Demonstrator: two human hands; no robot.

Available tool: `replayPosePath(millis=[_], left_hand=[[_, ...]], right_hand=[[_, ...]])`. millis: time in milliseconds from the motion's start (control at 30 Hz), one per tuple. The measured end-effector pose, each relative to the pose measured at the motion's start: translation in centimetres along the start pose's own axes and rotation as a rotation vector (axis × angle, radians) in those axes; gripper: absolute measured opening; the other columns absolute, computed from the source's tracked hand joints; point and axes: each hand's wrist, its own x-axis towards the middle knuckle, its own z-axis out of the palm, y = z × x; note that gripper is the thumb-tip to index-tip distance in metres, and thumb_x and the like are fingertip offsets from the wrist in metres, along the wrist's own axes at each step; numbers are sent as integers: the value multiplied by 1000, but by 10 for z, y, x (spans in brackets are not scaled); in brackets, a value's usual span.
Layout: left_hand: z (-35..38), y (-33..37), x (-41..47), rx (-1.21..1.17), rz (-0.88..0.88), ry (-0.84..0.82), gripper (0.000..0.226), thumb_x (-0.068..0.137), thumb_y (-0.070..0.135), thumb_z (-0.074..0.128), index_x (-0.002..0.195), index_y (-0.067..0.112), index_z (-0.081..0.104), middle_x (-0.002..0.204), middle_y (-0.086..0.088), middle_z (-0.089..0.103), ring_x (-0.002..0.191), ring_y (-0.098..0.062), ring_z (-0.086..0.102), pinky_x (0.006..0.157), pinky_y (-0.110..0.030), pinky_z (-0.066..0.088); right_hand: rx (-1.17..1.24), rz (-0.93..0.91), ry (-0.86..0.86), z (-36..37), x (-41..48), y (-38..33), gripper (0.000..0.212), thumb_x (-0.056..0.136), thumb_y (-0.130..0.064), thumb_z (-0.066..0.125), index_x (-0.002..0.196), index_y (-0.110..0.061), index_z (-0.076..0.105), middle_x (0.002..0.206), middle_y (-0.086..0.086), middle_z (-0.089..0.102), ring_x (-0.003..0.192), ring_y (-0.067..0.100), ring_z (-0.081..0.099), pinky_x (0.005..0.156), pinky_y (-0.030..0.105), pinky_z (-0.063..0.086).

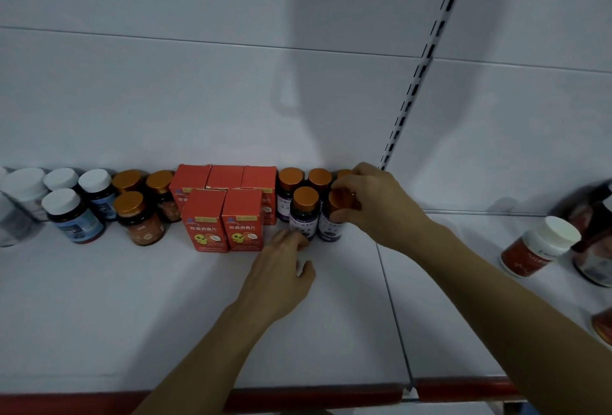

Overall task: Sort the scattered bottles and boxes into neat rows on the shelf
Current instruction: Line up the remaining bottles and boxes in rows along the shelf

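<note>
Two hands meet near the back edge of the shelf (132, 315). The right hand (374, 205) pinches the orange cap of an upright purple bottle (329, 230), which stands just beside its twin (303, 219). The left hand (281, 262), fingers loosely curled, reaches the twin's base; I cannot tell whether it grips. Red boxes (207, 222) stand just to the left.

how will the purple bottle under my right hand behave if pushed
The purple-label bottle looks rigid, so should slide, not flex. Tall and narrow, it may tip if pushed high, though the right hand gripping its cap likely steadies it. Being round, it would probably roll.
</note>
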Motion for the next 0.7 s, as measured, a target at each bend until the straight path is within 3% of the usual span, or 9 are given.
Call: replayPosePath(millis=[133,300,400,467,567,700], left_hand=[[2,-2,2,-4,-21,2,30,93,16,66,122,10,62,107,4,52,78,-10,55,74,-29,48],[4,-4,-2,-23,-38,-13,34,94,15,65,127,12,60,112,6,51,81,-7,55,76,-25,44],[3,-4,-3,-9,-51,-27,35,95,17,66,129,14,60,115,8,49,83,-4,54,77,-23,42],[4,-1,-3,42,-44,-54,31,96,20,66,126,16,61,118,7,48,87,-6,52,79,-23,42],[12,15,-3,109,-2,-113,23,96,28,63,118,22,64,112,12,53,97,-6,53,81,-20,44],[48,62,2,122,102,-257,28,98,35,58,125,28,59,107,17,51,100,-2,50,85,-21,47]], right_hand=[[-19,7,47,14,1,1,47,85,-28,81,127,-12,66,125,6,56,105,27,58,86,26,39],[151,72,214,37,-24,3,51,89,-22,79,136,-14,60,126,7,58,90,19,64,90,35,57],[321,129,367,52,-48,6,47,92,-14,75,136,-19,60,123,0,58,83,5,63,80,18,56],[444,187,420,56,-62,10,46,93,-18,75,135,-24,58,120,-5,57,89,0,63,73,8,52],[519,267,389,47,-87,27,40,94,-25,72,130,-32,56,115,-11,59,94,0,62,70,14,53],[323,344,289,15,-132,73,34,95,-29,70,127,-31,60,118,-15,58,99,2,59,85,24,56]])
